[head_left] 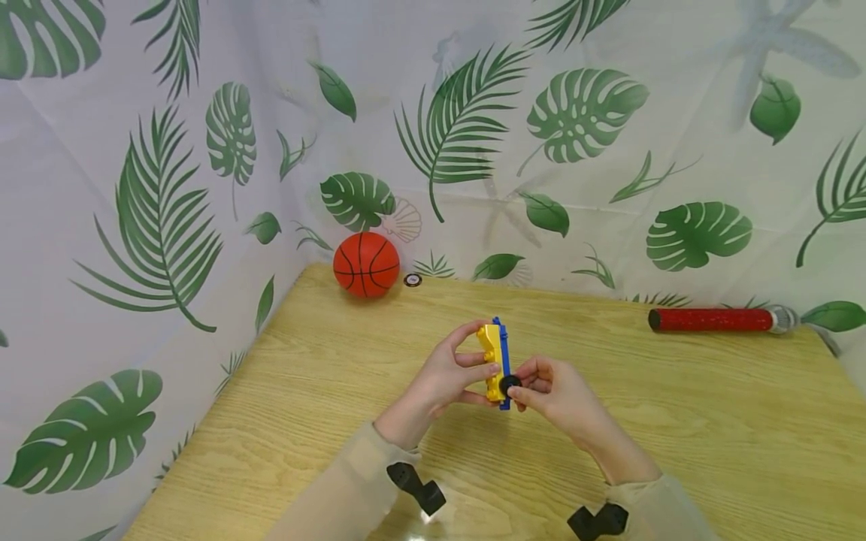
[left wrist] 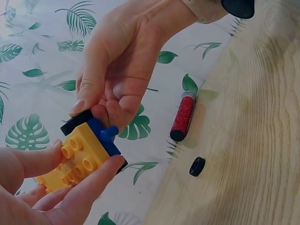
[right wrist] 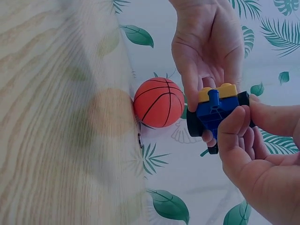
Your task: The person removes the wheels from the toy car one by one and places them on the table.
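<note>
- Two hands raised over the middle of the counter [head_left: 304, 391], meeting around one small toy; forearms coming in from the near edge, beige sleeves, a dark strap clip at each wrist.
- Left hand [head_left: 443, 379]: fingers curled round the yellow brick [head_left: 490, 361], thumb below, fingertips on the studded face, brick held on edge.
- Right hand [head_left: 558, 394]: thumb and forefinger pinching a black wheel [head_left: 510, 383] at the lower end of the blue chassis [head_left: 504, 353], other fingers loosely curled behind.
- Toy held above the counter, not resting on it, between the two hands, roughly centre of the head view.
- Look of the toy: yellow studded brick [left wrist: 70, 161] seated on a blue base [left wrist: 104, 136] with a short blue peg sticking out at one end; black wheels at the sides.
- Right wrist view: underside of the blue chassis [right wrist: 213, 110] facing the camera, yellow showing above, black wheel [right wrist: 194, 124] on the left side, another black piece under the right fingertips [right wrist: 234, 122], partly hidden.
- One loose black wheel [left wrist: 197, 166] lying on the counter in the left wrist view, well apart from the hands.
- Orange basketball [head_left: 366, 264] at the far left corner of the counter, against the leaf-print cloth; small dark ring [head_left: 413, 280] just beside it.
- Red glitter tube [head_left: 710, 320] with a silver end lying along the far right edge.
- Leaf-print cloth [head_left: 135, 188] hung behind and to the left of the counter.
- Own fingers covering much of the toy's far side; how the pinched wheel sits on its axle cannot be told.
</note>
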`<state>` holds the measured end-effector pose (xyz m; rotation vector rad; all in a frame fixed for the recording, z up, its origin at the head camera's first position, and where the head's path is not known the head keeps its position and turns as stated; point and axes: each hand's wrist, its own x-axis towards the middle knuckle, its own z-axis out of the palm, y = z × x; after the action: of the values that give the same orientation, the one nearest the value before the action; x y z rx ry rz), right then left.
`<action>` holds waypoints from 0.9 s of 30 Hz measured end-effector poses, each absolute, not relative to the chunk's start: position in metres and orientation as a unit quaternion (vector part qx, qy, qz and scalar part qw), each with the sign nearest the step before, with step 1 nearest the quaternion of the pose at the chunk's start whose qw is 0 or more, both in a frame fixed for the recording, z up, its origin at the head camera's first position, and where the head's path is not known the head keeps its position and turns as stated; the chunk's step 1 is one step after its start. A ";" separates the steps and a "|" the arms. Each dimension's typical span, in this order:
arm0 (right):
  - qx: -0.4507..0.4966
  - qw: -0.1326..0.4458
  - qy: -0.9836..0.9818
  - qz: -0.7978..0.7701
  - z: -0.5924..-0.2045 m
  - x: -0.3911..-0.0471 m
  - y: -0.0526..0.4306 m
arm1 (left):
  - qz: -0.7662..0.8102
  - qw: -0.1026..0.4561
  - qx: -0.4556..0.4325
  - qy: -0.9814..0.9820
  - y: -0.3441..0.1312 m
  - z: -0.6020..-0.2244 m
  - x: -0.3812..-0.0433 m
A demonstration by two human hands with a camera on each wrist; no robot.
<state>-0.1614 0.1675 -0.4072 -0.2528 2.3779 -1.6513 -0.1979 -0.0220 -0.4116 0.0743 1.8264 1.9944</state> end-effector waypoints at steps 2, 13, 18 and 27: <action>-0.085 0.117 0.816 -0.560 -0.407 -0.161 0.168 | 0.720 0.216 0.026 0.660 -0.021 -0.412 -0.198; -0.096 0.058 0.866 -0.487 -0.399 -0.155 0.162 | 0.729 0.212 0.006 0.651 -0.022 -0.417 -0.198; -0.095 0.078 0.827 -0.548 -0.394 -0.157 0.164 | 0.728 0.207 0.017 0.654 -0.026 -0.412 -0.196; -0.116 0.094 0.760 -0.633 -0.396 -0.161 0.179 | 0.735 0.206 0.020 0.646 -0.028 -0.412 -0.198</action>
<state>-0.1608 0.1786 -0.3960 -0.3437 2.2541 -1.8779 -0.1976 -0.0283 -0.4120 0.0547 1.8001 2.0462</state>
